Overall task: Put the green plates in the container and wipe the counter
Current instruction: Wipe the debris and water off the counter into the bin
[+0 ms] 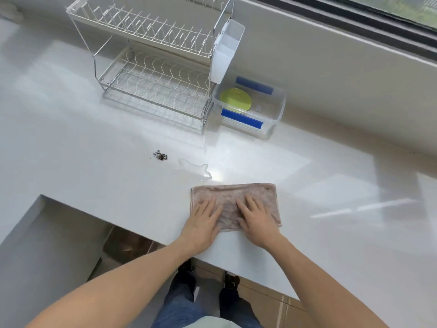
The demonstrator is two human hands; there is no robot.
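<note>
My left hand [203, 217] and right hand [255, 218] press flat, open, on the soft cloth [233, 197]; it slides easily.

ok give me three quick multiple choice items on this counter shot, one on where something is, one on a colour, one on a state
1. Where are the green plates?
A. on the upper tier of the dish rack
B. in the clear container beside the rack
C. under the cloth

2. What colour are the clips on the container?
A. red
B. blue
C. yellow

3. What state is the counter in?
A. a water puddle and dark crumbs lie on it
B. wiped dry all over
C. covered in stacked dishes

Answers:
1. B, the plates lie inside the open container to the right of the dish rack, whose tiers hold nothing.
2. B, a blue clip shows on both the near and far sides.
3. A, the puddle and crumbs sit beyond the cloth, on which the left hand and right hand press flat.
</note>
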